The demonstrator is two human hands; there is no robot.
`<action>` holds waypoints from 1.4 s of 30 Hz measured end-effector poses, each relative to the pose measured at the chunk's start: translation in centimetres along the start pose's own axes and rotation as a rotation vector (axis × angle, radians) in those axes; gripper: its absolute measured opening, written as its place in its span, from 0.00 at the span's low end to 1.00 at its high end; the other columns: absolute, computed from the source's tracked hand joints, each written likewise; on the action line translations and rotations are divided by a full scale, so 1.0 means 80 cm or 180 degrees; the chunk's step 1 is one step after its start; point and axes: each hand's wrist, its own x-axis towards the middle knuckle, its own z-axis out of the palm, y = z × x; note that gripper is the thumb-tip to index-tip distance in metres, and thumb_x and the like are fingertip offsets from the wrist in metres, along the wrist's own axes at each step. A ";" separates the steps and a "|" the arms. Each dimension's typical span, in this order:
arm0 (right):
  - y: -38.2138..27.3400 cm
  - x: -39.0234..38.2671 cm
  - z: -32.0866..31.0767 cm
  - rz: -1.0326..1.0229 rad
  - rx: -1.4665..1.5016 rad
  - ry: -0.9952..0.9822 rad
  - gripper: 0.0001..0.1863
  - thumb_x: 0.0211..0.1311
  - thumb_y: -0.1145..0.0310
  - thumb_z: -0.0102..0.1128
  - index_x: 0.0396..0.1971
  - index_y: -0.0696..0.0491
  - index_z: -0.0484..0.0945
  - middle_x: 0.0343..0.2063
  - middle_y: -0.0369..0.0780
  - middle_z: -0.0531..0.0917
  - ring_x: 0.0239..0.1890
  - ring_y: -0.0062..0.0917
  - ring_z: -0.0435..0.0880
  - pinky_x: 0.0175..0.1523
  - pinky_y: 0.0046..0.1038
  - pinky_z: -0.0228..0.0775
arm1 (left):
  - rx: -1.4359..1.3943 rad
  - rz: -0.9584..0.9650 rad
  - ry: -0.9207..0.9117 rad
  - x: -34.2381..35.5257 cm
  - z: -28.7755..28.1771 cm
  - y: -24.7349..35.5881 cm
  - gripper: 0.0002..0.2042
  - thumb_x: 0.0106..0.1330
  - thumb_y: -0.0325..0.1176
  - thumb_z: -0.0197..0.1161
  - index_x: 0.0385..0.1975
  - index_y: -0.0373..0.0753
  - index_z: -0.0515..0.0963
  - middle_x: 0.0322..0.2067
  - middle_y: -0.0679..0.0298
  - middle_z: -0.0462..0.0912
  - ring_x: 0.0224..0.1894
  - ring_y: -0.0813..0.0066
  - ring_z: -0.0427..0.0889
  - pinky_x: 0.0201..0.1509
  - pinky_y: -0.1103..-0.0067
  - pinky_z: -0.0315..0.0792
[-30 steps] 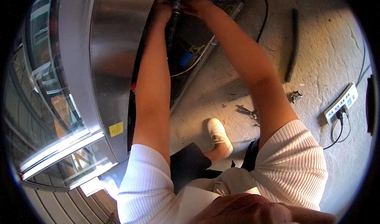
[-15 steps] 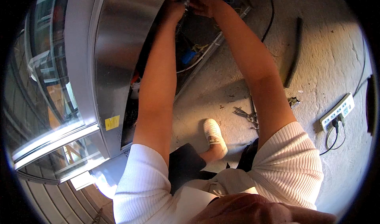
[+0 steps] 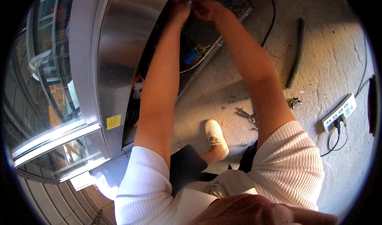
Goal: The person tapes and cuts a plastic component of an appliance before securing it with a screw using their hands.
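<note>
Both my arms reach forward into the dark open base of a stainless steel cabinet (image 3: 123,38). My left hand (image 3: 180,10) is closed, with a small silvery piece (image 3: 188,0) showing at its fingertips; its kind is too small to make out. Close to its right side is my right hand (image 3: 207,9), fingers bent toward that piece but smeared and in shadow. Nearer to me inside the base lies a blue part (image 3: 190,57) with yellowish wires (image 3: 202,49) beside it. A pale cable (image 3: 197,67) curves past it along the base's metal edge.
Pliers-like tools (image 3: 246,114) lie on the concrete floor below my right forearm. Farther right are a black tube (image 3: 295,52), a crumpled scrap (image 3: 295,103) and a white power strip (image 3: 339,113) with plugs in it. A black cable (image 3: 273,20) runs from the cabinet. Glass panes (image 3: 51,74) stand at left.
My left hand has shifted slightly right and down. My right hand stays beside it, its fingers now more blurred. The small silvery piece remains between the hands.
</note>
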 end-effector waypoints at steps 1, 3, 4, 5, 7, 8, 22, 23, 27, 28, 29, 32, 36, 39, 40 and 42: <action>-0.001 -0.002 0.003 -0.0080 -0.0177 0.0007 0.17 0.58 0.58 0.68 0.40 0.53 0.78 0.39 0.42 0.81 0.43 0.31 0.81 0.43 0.30 0.80 | -0.0047 0.0127 0.0053 0.001 0.002 -0.004 0.23 0.67 0.45 0.48 0.59 0.43 0.71 0.57 0.51 0.73 0.57 0.50 0.73 0.60 0.58 0.66; -0.004 -0.008 0.007 -0.0243 -0.0528 0.0018 0.18 0.58 0.59 0.68 0.43 0.53 0.77 0.41 0.42 0.80 0.44 0.31 0.81 0.44 0.30 0.81 | -0.0058 0.0119 0.0041 0.006 0.004 -0.011 0.24 0.68 0.48 0.47 0.59 0.42 0.71 0.58 0.49 0.71 0.58 0.49 0.72 0.60 0.57 0.65; -0.004 -0.009 0.004 -0.0316 -0.0642 -0.0063 0.20 0.58 0.58 0.67 0.45 0.54 0.76 0.42 0.42 0.80 0.44 0.31 0.81 0.44 0.30 0.81 | -0.0067 0.0126 0.0020 0.005 0.005 -0.009 0.25 0.68 0.49 0.47 0.59 0.42 0.71 0.59 0.49 0.70 0.58 0.48 0.71 0.61 0.57 0.64; -0.005 -0.010 0.000 -0.0388 -0.0756 -0.0146 0.21 0.59 0.58 0.67 0.47 0.54 0.76 0.43 0.43 0.80 0.44 0.30 0.81 0.45 0.31 0.81 | -0.0008 0.0078 0.0094 0.005 0.007 -0.008 0.26 0.68 0.50 0.47 0.59 0.41 0.70 0.59 0.48 0.70 0.58 0.47 0.71 0.61 0.56 0.64; -0.005 -0.008 -0.003 -0.0375 -0.0792 -0.0236 0.23 0.60 0.58 0.66 0.51 0.54 0.74 0.45 0.42 0.79 0.45 0.30 0.80 0.47 0.31 0.81 | 0.0119 -0.0007 0.0241 0.005 0.009 -0.001 0.27 0.68 0.53 0.46 0.59 0.40 0.70 0.59 0.46 0.69 0.59 0.45 0.70 0.61 0.55 0.63; -0.006 -0.006 -0.004 -0.0291 -0.0714 -0.0242 0.24 0.61 0.58 0.64 0.52 0.53 0.73 0.46 0.42 0.78 0.45 0.30 0.80 0.49 0.31 0.80 | 0.0168 -0.0003 0.0218 0.004 0.009 0.004 0.28 0.68 0.54 0.45 0.59 0.39 0.70 0.59 0.45 0.69 0.58 0.45 0.70 0.61 0.55 0.63; -0.005 -0.014 -0.020 0.0409 -0.0432 -0.0728 0.14 0.67 0.53 0.56 0.43 0.48 0.76 0.34 0.34 0.78 0.32 0.22 0.74 0.35 0.27 0.68 | 0.0838 0.0546 0.0799 -0.001 0.027 -0.022 0.38 0.62 0.66 0.49 0.62 0.41 0.66 0.60 0.45 0.68 0.63 0.43 0.64 0.65 0.55 0.60; -0.005 -0.017 -0.020 0.0420 -0.0434 -0.0787 0.14 0.67 0.53 0.57 0.41 0.48 0.76 0.32 0.34 0.77 0.31 0.22 0.74 0.34 0.28 0.67 | 0.0537 0.0442 0.0551 0.005 0.025 -0.027 0.40 0.58 0.68 0.53 0.62 0.41 0.66 0.60 0.45 0.68 0.63 0.44 0.64 0.65 0.55 0.61; -0.001 -0.015 -0.023 0.0532 0.0038 -0.0651 0.13 0.66 0.53 0.58 0.37 0.47 0.76 0.27 0.34 0.75 0.27 0.22 0.72 0.32 0.29 0.65 | -0.0201 0.0317 -0.0188 0.017 0.009 -0.028 0.47 0.48 0.70 0.63 0.64 0.42 0.64 0.62 0.48 0.66 0.63 0.49 0.66 0.64 0.57 0.62; 0.002 -0.012 -0.022 0.0538 0.0146 -0.0556 0.13 0.65 0.54 0.59 0.37 0.47 0.76 0.26 0.34 0.75 0.26 0.22 0.71 0.32 0.29 0.64 | -0.0256 0.0342 -0.0295 0.016 0.007 -0.027 0.49 0.46 0.70 0.66 0.64 0.43 0.63 0.62 0.49 0.66 0.63 0.50 0.66 0.64 0.57 0.63; 0.005 -0.010 -0.021 0.0543 0.0253 -0.0461 0.12 0.65 0.54 0.59 0.36 0.47 0.76 0.26 0.34 0.74 0.26 0.22 0.70 0.31 0.29 0.63 | -0.0392 0.0342 -0.0293 0.014 0.007 -0.026 0.49 0.46 0.69 0.67 0.64 0.42 0.63 0.62 0.49 0.66 0.63 0.51 0.67 0.64 0.58 0.63; 0.007 -0.014 -0.014 0.0543 0.0315 -0.0265 0.12 0.65 0.55 0.60 0.36 0.47 0.76 0.23 0.34 0.72 0.23 0.22 0.65 0.31 0.29 0.60 | -0.0845 0.0309 -0.0353 0.002 0.006 -0.022 0.47 0.47 0.66 0.68 0.64 0.41 0.64 0.62 0.51 0.67 0.63 0.52 0.67 0.64 0.61 0.63; 0.006 -0.027 -0.010 0.0554 0.0303 -0.0422 0.10 0.62 0.57 0.63 0.30 0.47 0.78 0.23 0.30 0.76 0.24 0.20 0.69 0.36 0.29 0.62 | -0.1904 -0.0078 -0.0495 -0.002 0.001 -0.040 0.40 0.55 0.61 0.63 0.64 0.42 0.64 0.64 0.54 0.65 0.65 0.54 0.64 0.66 0.60 0.59; 0.012 -0.033 0.006 0.0555 0.0294 -0.0197 0.11 0.62 0.56 0.63 0.30 0.47 0.78 0.22 0.29 0.76 0.24 0.19 0.69 0.37 0.30 0.62 | -0.2951 -0.0580 -0.0485 0.012 0.004 -0.081 0.33 0.63 0.56 0.57 0.65 0.45 0.63 0.66 0.56 0.61 0.67 0.55 0.61 0.68 0.58 0.56; 0.011 -0.037 0.010 0.0542 0.0235 -0.0154 0.12 0.64 0.55 0.61 0.31 0.47 0.79 0.21 0.30 0.74 0.23 0.19 0.67 0.34 0.29 0.61 | -0.3306 -0.0740 -0.0497 0.014 0.005 -0.086 0.31 0.66 0.54 0.55 0.65 0.45 0.63 0.67 0.56 0.60 0.67 0.56 0.60 0.68 0.57 0.55; 0.003 -0.044 0.011 0.0476 0.0117 -0.0017 0.14 0.66 0.53 0.58 0.33 0.48 0.81 0.19 0.32 0.72 0.20 0.20 0.64 0.28 0.26 0.59 | -0.2781 -0.1139 0.0234 -0.011 0.003 -0.050 0.26 0.69 0.51 0.52 0.63 0.44 0.65 0.64 0.57 0.65 0.65 0.57 0.64 0.66 0.60 0.59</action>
